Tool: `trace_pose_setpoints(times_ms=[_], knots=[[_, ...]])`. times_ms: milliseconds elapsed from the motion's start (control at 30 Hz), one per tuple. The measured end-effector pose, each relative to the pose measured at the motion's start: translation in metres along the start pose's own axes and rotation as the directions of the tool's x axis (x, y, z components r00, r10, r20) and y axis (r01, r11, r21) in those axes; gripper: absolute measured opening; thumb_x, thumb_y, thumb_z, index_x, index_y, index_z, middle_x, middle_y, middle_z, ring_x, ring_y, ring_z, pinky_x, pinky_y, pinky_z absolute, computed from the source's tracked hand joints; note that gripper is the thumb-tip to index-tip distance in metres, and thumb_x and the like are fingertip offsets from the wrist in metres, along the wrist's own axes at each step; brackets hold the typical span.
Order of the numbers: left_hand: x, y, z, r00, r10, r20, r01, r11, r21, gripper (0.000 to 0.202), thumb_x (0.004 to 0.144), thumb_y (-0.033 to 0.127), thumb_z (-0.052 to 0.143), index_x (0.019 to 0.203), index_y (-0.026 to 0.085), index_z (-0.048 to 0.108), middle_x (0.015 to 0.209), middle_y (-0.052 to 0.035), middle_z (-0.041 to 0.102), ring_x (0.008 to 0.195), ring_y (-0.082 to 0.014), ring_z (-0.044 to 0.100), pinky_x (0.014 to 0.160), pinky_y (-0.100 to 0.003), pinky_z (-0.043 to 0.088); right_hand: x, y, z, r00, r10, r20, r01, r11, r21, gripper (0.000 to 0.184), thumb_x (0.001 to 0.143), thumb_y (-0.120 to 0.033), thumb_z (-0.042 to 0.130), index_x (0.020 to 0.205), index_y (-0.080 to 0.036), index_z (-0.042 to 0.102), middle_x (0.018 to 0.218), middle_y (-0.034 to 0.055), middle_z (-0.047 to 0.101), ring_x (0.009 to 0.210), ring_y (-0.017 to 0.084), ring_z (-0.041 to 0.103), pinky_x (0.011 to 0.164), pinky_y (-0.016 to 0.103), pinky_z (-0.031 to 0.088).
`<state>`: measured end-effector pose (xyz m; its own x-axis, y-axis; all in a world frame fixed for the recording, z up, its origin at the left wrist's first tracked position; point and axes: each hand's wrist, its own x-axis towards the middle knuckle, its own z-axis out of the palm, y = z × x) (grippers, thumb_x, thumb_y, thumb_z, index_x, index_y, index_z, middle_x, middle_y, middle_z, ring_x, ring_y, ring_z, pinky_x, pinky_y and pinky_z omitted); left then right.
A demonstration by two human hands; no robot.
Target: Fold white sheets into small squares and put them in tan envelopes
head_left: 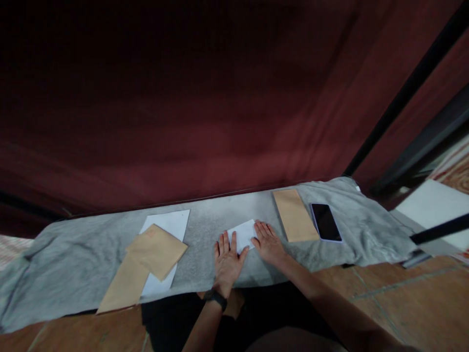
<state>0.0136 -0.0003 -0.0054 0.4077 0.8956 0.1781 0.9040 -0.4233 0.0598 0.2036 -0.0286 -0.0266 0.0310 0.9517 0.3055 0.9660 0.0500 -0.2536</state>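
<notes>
A small folded white paper lies on the grey cloth in front of me. My left hand rests flat on the cloth with fingers spread, its fingertips and thumb touching the paper's near left edge. My right hand lies flat too, fingers stretched out onto the paper's right edge. A dark watch is on my left wrist. Neither hand holds anything.
To the left lie two brown envelopes over a white sheet. To the right are a brown envelope and a dark phone. A dark red curtain hangs behind. A tiled floor lies below.
</notes>
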Motion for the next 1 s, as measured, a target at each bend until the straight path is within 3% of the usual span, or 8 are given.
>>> trace_pose_setpoints(times_ms=[233, 467, 700, 833, 1000], knots=[[0.002, 0.0, 0.001, 1.0, 0.005, 0.018, -0.005, 1.0, 0.01, 0.073, 0.097, 0.06, 0.04, 0.156, 0.018, 0.034, 0.163, -0.0195, 0.028, 0.15, -0.0379, 0.025, 0.117, -0.059, 0.025, 0.006, -0.013, -0.009, 0.999, 0.01, 0.04, -0.012, 0.999, 0.035, 0.053, 0.103, -0.037, 0.04, 0.146, -0.008, 0.049, 0.155, 0.015, 0.042, 0.145, 0.026, 0.038, 0.123, 0.046, 0.024], [0.001, -0.002, 0.004, 0.998, 0.01, 0.065, -0.012, 0.999, 0.039, 0.066, 0.094, 0.034, 0.045, 0.156, 0.017, 0.033, 0.163, -0.0179, 0.028, 0.151, -0.0342, 0.025, 0.12, -0.057, 0.021, 0.02, -0.053, 0.008, 0.988, -0.136, 0.077, 0.126, 0.985, 0.12, 0.052, 0.106, -0.041, 0.033, 0.15, -0.016, 0.045, 0.156, 0.0071, 0.044, 0.144, 0.019, 0.041, 0.122, 0.038, 0.03], [0.001, -0.006, 0.005, 0.999, 0.038, 0.02, -0.039, 0.999, 0.014, 0.067, 0.097, 0.05, 0.041, 0.156, 0.019, 0.034, 0.163, -0.0162, 0.029, 0.151, -0.0345, 0.023, 0.119, -0.058, 0.024, 0.015, -0.029, 0.012, 0.993, -0.118, 0.018, 0.117, 0.991, 0.066, 0.056, 0.104, -0.042, 0.04, 0.154, -0.016, 0.038, 0.158, 0.01, 0.039, 0.146, 0.022, 0.037, 0.123, 0.042, 0.029], [0.0, -0.004, 0.004, 0.998, 0.053, 0.031, -0.052, 0.999, -0.01, 0.063, 0.1, 0.046, 0.037, 0.156, 0.018, 0.034, 0.163, -0.0148, 0.03, 0.152, -0.0318, 0.023, 0.12, -0.057, 0.023, 0.012, -0.014, 0.01, 0.992, -0.125, -0.016, 0.125, 0.991, 0.041, 0.056, 0.104, -0.037, 0.04, 0.154, -0.013, 0.037, 0.157, 0.0124, 0.04, 0.147, 0.022, 0.036, 0.122, 0.044, 0.028], [0.002, 0.008, 0.004, 0.989, 0.142, 0.045, -0.138, 0.988, -0.073, 0.06, 0.103, 0.041, 0.034, 0.155, 0.013, 0.034, 0.161, -0.0138, 0.034, 0.151, -0.0262, 0.027, 0.122, -0.048, 0.026, 0.008, -0.007, 0.007, 0.993, -0.121, 0.003, 0.121, 0.993, 0.004, 0.053, 0.104, -0.032, 0.037, 0.152, -0.01, 0.039, 0.157, 0.0133, 0.04, 0.146, 0.023, 0.037, 0.122, 0.044, 0.028]])
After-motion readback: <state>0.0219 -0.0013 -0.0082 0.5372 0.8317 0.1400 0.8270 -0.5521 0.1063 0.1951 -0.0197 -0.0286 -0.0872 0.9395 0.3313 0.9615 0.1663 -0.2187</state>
